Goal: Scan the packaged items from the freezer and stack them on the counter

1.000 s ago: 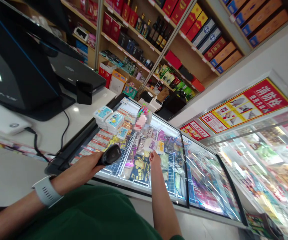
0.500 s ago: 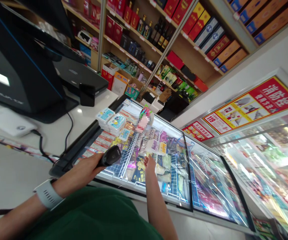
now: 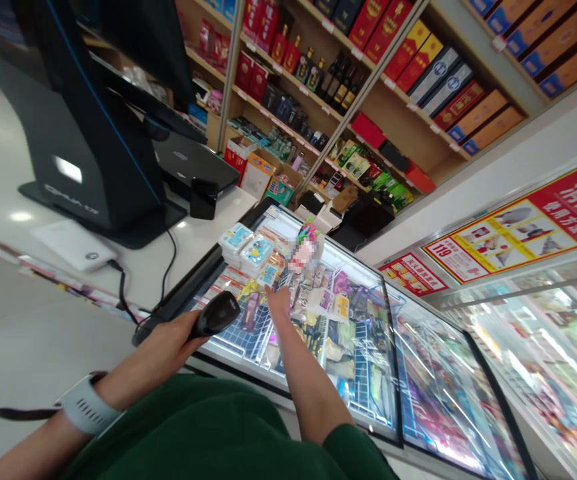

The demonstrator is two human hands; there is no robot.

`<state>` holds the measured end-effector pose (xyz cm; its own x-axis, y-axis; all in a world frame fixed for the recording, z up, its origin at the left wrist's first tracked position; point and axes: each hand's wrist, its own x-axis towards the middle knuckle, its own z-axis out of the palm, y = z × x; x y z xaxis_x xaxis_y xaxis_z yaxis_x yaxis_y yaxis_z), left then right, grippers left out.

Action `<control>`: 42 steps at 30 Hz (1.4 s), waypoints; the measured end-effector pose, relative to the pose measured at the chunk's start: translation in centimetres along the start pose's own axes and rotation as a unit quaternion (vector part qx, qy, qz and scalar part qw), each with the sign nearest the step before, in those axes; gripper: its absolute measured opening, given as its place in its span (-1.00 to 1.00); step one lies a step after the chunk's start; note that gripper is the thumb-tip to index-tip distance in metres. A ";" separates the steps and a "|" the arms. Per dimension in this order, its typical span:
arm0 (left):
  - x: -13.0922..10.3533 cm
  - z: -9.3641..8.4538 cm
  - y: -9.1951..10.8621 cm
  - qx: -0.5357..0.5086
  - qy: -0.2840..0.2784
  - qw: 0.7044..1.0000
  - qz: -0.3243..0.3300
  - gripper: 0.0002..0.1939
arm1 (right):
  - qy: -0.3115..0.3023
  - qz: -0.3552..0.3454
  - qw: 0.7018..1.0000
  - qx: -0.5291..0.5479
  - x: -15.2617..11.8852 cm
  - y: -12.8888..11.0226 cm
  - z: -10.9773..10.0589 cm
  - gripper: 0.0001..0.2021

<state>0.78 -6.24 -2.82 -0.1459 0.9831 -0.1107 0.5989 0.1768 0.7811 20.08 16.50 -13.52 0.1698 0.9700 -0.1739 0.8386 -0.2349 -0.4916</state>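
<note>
My left hand is closed around the grip of a black handheld barcode scanner, whose head points to the right over the near edge of the glass-topped chest freezer. My right hand reaches out over the freezer, fingers stretched forward and apart, at the lower edge of a small blue-and-white pack. Whether the fingertips touch that pack is too small to tell. Behind it are stacked clear-and-blue plastic tubs. A colourful package, partly blurred, stands beyond my right hand.
A black checkout terminal stands on the white counter at left, with a white flat device and its black cable. Wooden shelves hold boxes and bottles at the back. Red signs hang on the right wall.
My right hand has moved left across the freezer, from the packs in the middle to the small blue-and-white pack. The view has shifted left. The scanner stays in my left hand.
</note>
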 end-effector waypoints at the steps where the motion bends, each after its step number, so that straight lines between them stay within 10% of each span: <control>1: -0.2 -0.3 -0.1 -0.002 0.005 1.000 -0.005 -0.53 | 0.000 0.002 1.000 -0.016 -0.1 -0.8 0.4 -0.35; 8: -0.8 -1.3 -1.0 0.007 0.005 1.000 -0.030 -0.51 | 0.010 0.032 0.995 -0.093 -0.2 -4.2 2.1 -0.11; 17: -0.9 -0.7 -2.1 0.003 -0.010 1.000 -0.016 -0.52 | 0.012 0.021 0.993 -0.119 0.3 -3.8 1.9 -0.27; 31: 0.5 0.1 0.4 0.020 -0.044 0.999 0.009 -0.53 | 0.123 -0.074 0.987 -0.077 -2.7 6.0 -2.3 -0.48; 42: 1.9 1.7 4.4 0.025 -0.116 0.991 0.062 -0.51 | 0.268 -0.249 0.927 -0.084 -6.4 10.6 -7.7 -0.52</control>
<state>4.54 -3.53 -0.63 0.1136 0.9807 -0.1589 0.6407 0.0499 0.7662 31.92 8.24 -11.03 -0.0653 0.8576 0.5101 0.9429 0.2204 -0.2499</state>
